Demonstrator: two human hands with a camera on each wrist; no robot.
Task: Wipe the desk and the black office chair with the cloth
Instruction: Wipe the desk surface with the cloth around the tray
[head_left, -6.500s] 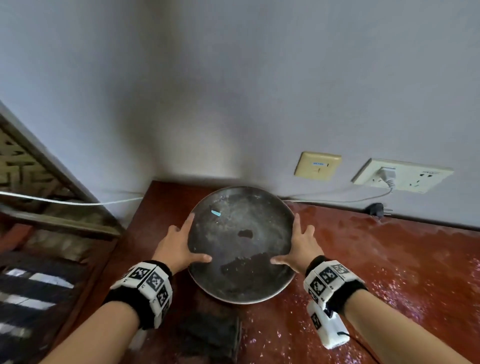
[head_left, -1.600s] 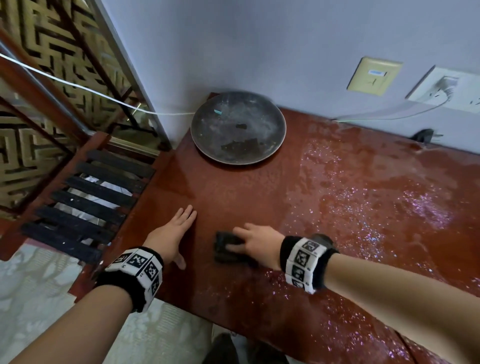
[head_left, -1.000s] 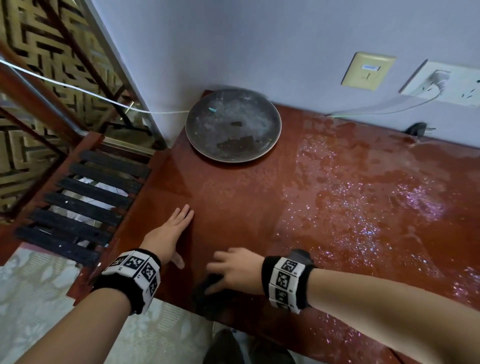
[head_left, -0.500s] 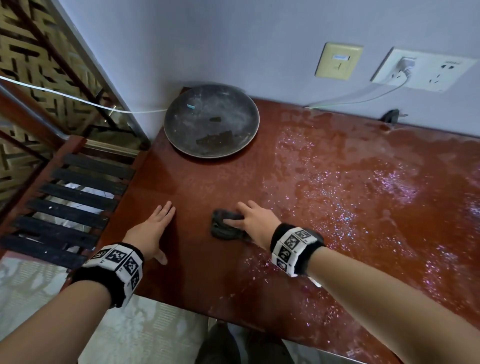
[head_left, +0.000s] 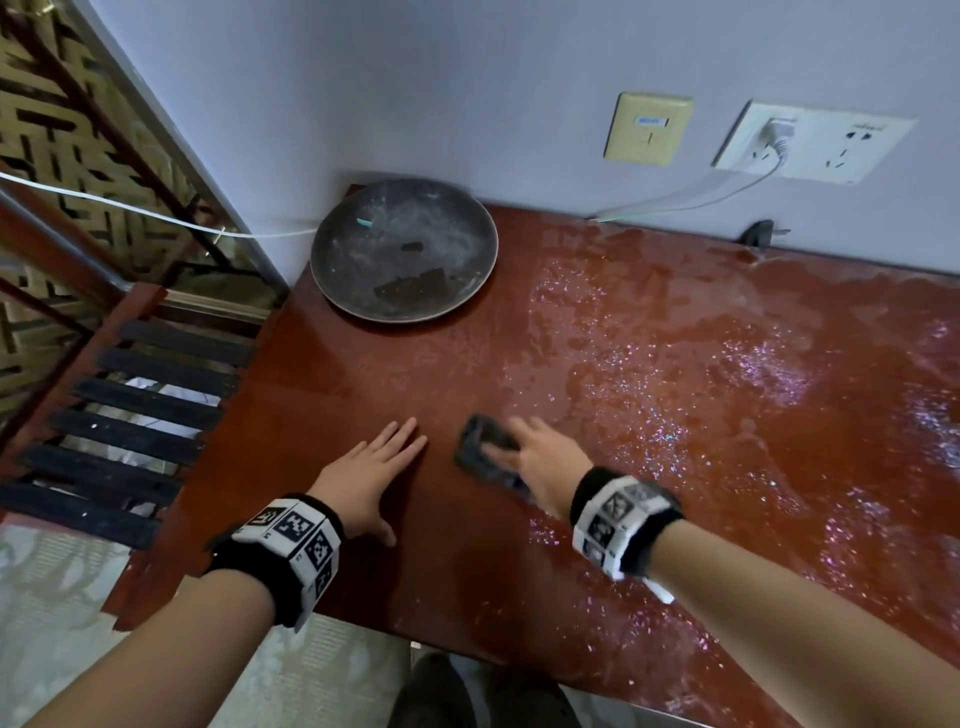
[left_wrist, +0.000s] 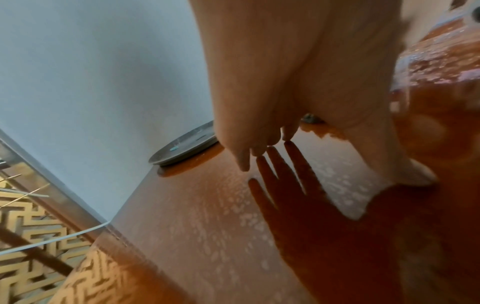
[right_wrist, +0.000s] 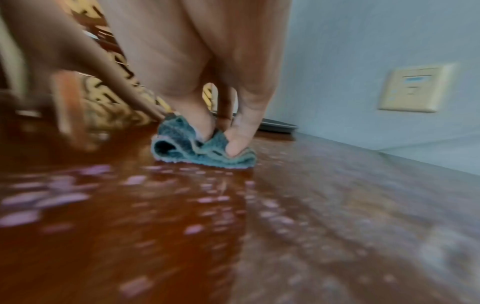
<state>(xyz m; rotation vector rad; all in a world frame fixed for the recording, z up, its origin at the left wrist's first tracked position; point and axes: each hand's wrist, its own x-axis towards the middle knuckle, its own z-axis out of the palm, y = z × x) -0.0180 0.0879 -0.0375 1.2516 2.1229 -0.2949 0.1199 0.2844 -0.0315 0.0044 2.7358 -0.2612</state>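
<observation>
The red-brown desk is wet and speckled with droplets on its right half. A small dark teal cloth lies bunched on it near the front left. My right hand presses down on the cloth with its fingers stretched over it. In the right wrist view the thumb and fingers push into the folds of the cloth. My left hand rests flat on the desk just left of the cloth, fingers straight, holding nothing; its fingertips touch the glossy top. No black office chair is in view.
A round dusty metal plate sits in the back left corner against the wall. A beige switch plate, a white socket with a plugged cable and a loose black plug line the back. A black slatted rack stands left of the desk.
My right hand has pushed the cloth from the desk's front edge away toward the wall. The left hand has stayed flat in place.
</observation>
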